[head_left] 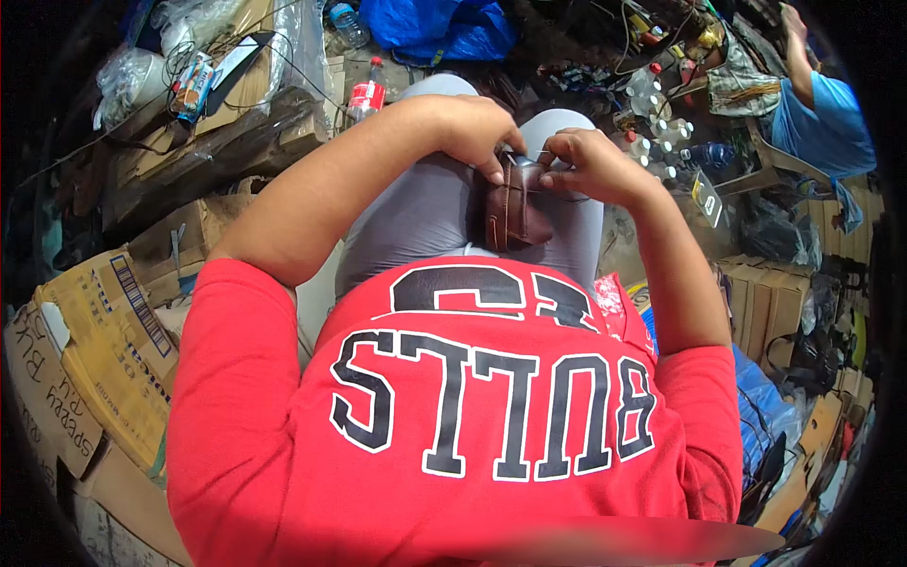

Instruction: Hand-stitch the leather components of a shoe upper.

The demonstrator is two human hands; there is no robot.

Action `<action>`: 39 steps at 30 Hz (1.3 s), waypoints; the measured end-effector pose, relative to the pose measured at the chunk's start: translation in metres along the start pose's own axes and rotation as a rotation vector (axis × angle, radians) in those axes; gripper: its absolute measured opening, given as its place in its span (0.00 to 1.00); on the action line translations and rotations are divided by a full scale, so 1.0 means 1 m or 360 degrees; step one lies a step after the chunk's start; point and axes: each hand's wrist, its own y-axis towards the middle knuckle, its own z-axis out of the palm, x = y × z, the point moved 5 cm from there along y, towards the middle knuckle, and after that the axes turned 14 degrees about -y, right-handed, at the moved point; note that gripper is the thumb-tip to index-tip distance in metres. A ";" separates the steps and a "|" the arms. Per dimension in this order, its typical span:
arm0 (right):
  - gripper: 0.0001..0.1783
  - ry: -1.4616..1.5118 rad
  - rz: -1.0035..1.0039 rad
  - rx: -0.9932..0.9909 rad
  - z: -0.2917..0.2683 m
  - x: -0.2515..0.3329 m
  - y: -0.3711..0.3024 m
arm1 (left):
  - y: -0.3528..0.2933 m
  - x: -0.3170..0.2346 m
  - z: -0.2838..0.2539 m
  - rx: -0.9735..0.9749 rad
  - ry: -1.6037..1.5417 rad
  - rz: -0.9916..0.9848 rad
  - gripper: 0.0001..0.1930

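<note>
A dark brown leather piece (515,213) with a pale stitched seam, shaped like part of a shoe, rests between my thighs on my grey trousers. My left hand (477,137) grips its far edge, with the thumb on the near side and the fingers bent over the top. Close to the same edge, my right hand (595,168) has thumb and forefinger pinched together. A thin pale line, like thread or a needle, shows near those fingertips, too fine to make out.
Beyond my left knee stands a bottle (367,92) with a red cap. Several capped bottles (661,142) cluster past my right knee. Cardboard boxes (109,350) are stacked at left. Blue plastic (444,28) lies ahead. Another person's arm (798,61) shows at far right.
</note>
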 end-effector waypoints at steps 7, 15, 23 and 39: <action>0.14 0.0068 0.0404 -0.0461 0.018 -0.012 -0.028 | 0.032 0.003 0.007 -0.0485 -0.0237 0.0241 0.23; 0.17 0.0553 0.0803 -0.0742 0.001 -0.058 -0.098 | 0.052 0.026 0.007 -0.0202 -0.0825 0.0180 0.23; 0.09 0.0214 0.0514 -0.0546 0.004 -0.002 -0.067 | 0.047 0.027 0.008 -0.0246 -0.0756 0.0238 0.24; 0.07 0.0381 0.0523 -0.0584 -0.001 -0.011 -0.054 | 0.047 0.026 0.009 -0.0276 -0.0708 0.0195 0.25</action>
